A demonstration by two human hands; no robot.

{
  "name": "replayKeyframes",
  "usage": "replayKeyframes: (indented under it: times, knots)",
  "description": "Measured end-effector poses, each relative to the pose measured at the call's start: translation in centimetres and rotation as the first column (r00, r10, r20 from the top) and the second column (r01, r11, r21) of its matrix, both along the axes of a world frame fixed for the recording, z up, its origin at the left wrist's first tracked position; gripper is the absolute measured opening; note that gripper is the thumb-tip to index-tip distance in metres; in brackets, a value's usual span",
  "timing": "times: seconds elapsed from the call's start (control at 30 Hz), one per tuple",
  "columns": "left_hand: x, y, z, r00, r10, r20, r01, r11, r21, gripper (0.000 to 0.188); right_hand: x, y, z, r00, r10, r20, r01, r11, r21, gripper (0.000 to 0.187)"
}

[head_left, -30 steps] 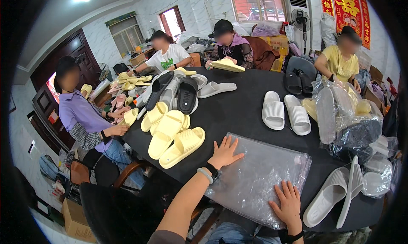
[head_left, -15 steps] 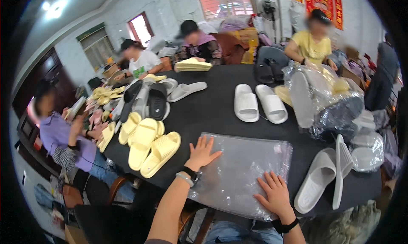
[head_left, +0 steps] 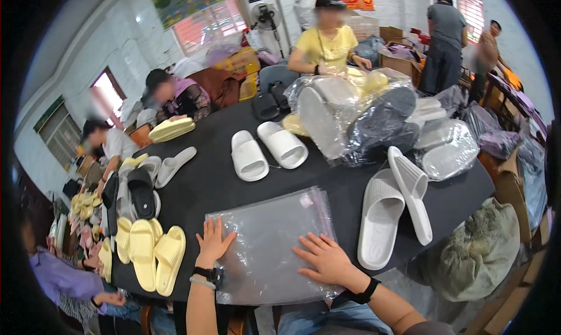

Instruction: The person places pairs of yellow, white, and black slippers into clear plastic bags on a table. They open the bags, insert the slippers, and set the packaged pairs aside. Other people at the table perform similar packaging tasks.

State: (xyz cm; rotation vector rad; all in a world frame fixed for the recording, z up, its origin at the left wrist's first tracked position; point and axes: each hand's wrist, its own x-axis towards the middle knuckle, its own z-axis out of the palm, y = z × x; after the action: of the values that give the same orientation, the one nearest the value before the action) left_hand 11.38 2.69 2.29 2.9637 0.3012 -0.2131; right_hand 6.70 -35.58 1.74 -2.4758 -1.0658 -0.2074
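Note:
A stack of clear plastic bags (head_left: pixel 266 233) lies flat at the near edge of the black table. My left hand (head_left: pixel 214 242) rests on its left side, fingers spread. On the right side of the stack lies my right hand (head_left: pixel 327 259), its fingers also stretched out, holding nothing. Just right of that hand is a white slipper (head_left: pixel 381 221), with a second white slipper (head_left: pixel 412 195) leaning against it. Another white pair, a left slide (head_left: pixel 249 155) and a right slide (head_left: pixel 283 145), sits beyond the bags.
Yellow slippers (head_left: pixel 156 253) are grouped on the left, near black and grey slippers (head_left: pixel 141 192). At the right, bagged slippers (head_left: pixel 350 113) form a pile. People sit around the table (head_left: pixel 204 160); two others stand far right. A greenish sack (head_left: pixel 476 247) is on the floor.
The view has swung to the right, so the table's contents appear further left and two standing people show. Both my hands stay spread on the plastic bags; the right has shifted slightly.

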Motion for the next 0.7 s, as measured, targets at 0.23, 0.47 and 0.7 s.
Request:
replayKeyframes:
  times: [0.23, 0.47, 0.7]
  knots:
    - [0.23, 0.06, 0.19, 0.999, 0.011, -0.043, -0.011, 1.0, 0.019, 0.093, -0.01, -0.04, -0.47, 1.0, -0.001, 0.016, 0.001, 1.0, 0.007, 0.059]
    - [0.41, -0.24, 0.43, 0.998, 0.011, -0.055, -0.009, 1.0, 0.029, 0.093, 0.01, -0.12, -0.77, 0.999, 0.0, 0.034, 0.0, 1.0, 0.008, 0.059]
    - [0.28, -0.19, 0.36, 0.999, 0.001, -0.048, -0.001, 1.0, 0.013, 0.092, 0.0, -0.2, -0.9, 0.999, 0.004, 0.037, -0.005, 0.999, 0.039, 0.059]
